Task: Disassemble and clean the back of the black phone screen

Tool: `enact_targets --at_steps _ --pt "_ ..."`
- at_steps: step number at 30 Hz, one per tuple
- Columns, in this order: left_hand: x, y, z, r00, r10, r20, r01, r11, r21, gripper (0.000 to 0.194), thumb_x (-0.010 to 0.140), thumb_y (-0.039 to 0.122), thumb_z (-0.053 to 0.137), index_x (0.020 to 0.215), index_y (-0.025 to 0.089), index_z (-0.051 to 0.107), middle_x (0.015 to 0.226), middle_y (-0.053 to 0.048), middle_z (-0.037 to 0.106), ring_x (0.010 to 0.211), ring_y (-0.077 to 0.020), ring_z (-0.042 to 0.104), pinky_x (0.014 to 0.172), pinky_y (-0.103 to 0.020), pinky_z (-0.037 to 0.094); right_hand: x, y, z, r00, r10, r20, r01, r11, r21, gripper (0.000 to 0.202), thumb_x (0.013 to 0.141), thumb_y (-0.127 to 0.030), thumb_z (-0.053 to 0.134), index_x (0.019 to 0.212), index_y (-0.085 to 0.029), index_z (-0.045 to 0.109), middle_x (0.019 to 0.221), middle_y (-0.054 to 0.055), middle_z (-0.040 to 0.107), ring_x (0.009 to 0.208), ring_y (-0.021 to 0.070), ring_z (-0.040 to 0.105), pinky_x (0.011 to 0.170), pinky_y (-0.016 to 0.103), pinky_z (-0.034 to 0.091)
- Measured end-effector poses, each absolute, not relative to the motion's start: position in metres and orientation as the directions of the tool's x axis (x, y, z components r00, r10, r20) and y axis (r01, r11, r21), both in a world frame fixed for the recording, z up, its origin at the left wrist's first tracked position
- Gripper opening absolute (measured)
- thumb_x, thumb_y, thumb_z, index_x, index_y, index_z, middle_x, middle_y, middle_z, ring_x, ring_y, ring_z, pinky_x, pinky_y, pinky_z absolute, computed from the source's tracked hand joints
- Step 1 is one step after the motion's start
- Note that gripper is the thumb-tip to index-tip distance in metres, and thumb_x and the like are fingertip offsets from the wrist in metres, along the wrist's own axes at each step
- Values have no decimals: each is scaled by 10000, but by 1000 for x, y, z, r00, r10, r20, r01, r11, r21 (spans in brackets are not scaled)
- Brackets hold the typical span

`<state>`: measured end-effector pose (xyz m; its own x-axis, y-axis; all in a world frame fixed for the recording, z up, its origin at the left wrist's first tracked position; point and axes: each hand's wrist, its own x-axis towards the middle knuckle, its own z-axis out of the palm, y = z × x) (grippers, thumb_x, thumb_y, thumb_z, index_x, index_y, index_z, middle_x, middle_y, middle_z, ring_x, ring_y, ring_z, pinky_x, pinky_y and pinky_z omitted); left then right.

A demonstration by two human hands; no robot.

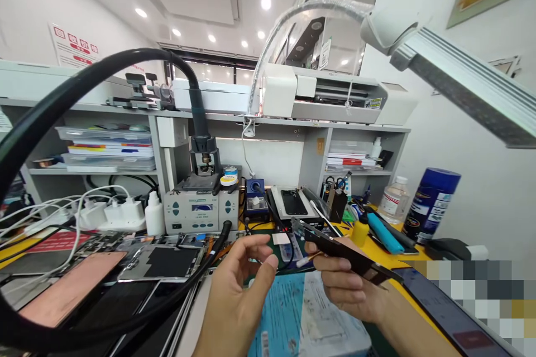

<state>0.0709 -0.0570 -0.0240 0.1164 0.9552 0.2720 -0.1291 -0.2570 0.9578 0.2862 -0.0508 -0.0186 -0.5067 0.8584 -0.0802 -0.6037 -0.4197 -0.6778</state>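
Note:
My right hand grips a thin dark phone screen, tilted and seen nearly edge-on, with a clear flap or film at its far end. A thin stick with a white tip, like a cotton swab, pokes out from between the same fingers. To the left, my left hand is raised with fingers curved and thumb apart, holding nothing. Under both hands lies a blue and white box with worn print. A small white square rests on the green mat beyond the hands.
A thick black hose arches across the left side, over phone parts and a copper-coloured panel. Behind stands a grey soldering station. A lamp overhangs the right, above a blue spray can. A phone lies at right.

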Motion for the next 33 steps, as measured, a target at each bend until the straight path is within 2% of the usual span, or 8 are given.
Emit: enact_targets --at_steps 8,13,16,19,21,24,28,33 --pt "72 -61 -23 73 949 307 24 -310 951 281 860 475 635 947 207 629 763 6 603 728 -172 525 673 -282 409 292 -49 -39 -550 830 -87 -580 -455 -675 281 975 -351 459 945 -121 618 493 -155 238 334 40 37 250 97 170" --pt "72 -61 -21 50 949 312 63 -314 947 252 857 456 637 911 210 638 748 1 616 722 -178 528 677 -279 410 295 -55 -42 -449 889 -86 -525 -341 -780 430 1041 -385 315 1026 -125 658 554 -138 227 399 38 -37 294 85 49" --pt "72 -61 -21 50 944 325 75 -328 942 239 864 451 627 892 214 637 723 6 592 708 -176 512 674 -276 407 293 -60 -38 -385 918 -90 -407 -257 -876 434 1039 -363 320 1045 -144 694 545 -135 225 406 31 -58 326 122 12" --pt "73 -62 -22 67 934 351 90 -356 930 226 873 439 615 874 215 643 689 16 553 679 -169 493 646 -269 402 285 -61 -29 -264 963 -52 -167 -99 -981 419 995 -437 418 988 -152 726 522 -125 264 361 41 44 307 170 114" --pt "73 -63 -22 92 927 363 101 -371 923 218 877 426 614 863 213 655 675 19 540 666 -163 492 642 -264 403 277 -61 -23 -145 989 35 -22 33 -999 388 965 -480 487 898 -169 710 521 -102 338 357 71 212 326 197 254" --pt "73 -63 -21 129 933 336 63 -346 936 231 864 427 630 882 202 678 686 10 564 665 -160 506 638 -260 417 265 -62 -17 19 976 217 139 213 -967 333 961 -461 549 760 -202 607 633 -51 477 566 121 460 527 217 411" --pt "74 -62 -17 217 953 211 -83 -198 977 221 827 386 656 891 178 690 681 1 587 616 -149 512 558 -247 429 259 -65 -16 54 923 381 321 345 -882 374 987 -446 522 698 -212 491 677 -43 471 659 145 439 618 243 381" --pt "76 -62 -13 267 959 96 -237 -32 971 182 749 293 679 861 151 695 738 -31 636 609 -147 526 518 -245 455 260 -67 -20 39 886 462 447 398 -801 338 1019 -442 452 779 -216 527 690 -36 485 638 149 443 591 254 365"
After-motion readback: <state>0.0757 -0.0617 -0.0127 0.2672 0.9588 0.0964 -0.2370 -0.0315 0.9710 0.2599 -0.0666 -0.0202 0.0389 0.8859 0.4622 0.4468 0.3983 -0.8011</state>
